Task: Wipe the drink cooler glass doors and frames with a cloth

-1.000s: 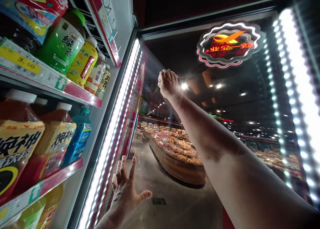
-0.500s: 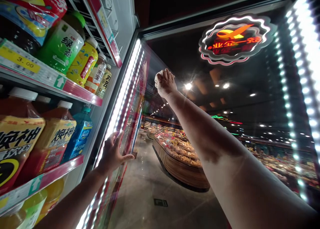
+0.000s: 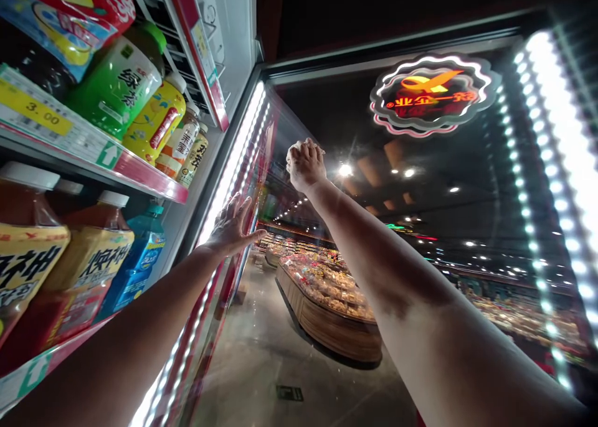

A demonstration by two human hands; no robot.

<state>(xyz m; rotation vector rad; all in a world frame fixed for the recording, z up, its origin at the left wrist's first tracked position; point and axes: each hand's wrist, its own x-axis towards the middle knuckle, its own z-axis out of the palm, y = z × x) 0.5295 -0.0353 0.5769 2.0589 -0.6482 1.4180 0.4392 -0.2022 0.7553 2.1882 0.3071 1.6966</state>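
My right hand (image 3: 307, 167) is stretched forward against the glass door (image 3: 420, 178) of a drinks cooler. Its fingers are curled closed round what looks like a crumpled pale cloth (image 3: 290, 155), mostly covered by the hand. My left hand (image 3: 230, 228) is open, fingers spread and thumb pointing right, holding nothing. It is beside the bright light strip (image 3: 236, 156) at the door's left edge; whether it touches the surface I cannot tell.
Shelves at left hold bottled drinks, among them a green tea bottle (image 3: 124, 81) and a blue bottle (image 3: 140, 259). A lit sign (image 3: 432, 97) hangs high on the glass. Through the door show a wooden display counter (image 3: 327, 315) and a shop floor (image 3: 252, 358).
My left hand has moved up and a little right along the door edge, fingers still spread. My right hand stays closed near the same spot on the glass. The view has shifted slightly.
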